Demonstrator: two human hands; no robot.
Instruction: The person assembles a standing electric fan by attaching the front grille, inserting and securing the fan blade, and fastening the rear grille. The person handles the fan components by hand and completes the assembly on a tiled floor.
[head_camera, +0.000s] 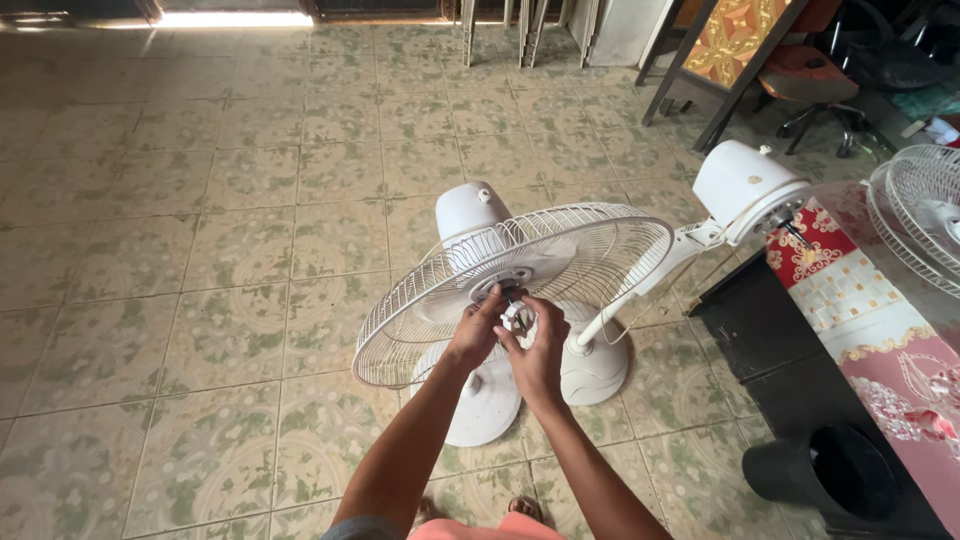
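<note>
Two white fans stand on the tiled floor (200, 300): the near fan (520, 280), its grille tilted up, and a bare fan (745, 185) beside the table (850, 300). Both hands meet at the near fan's hub; the left hand (478, 335) and right hand (540, 355) pinch a small nut (517, 318) there.
</note>
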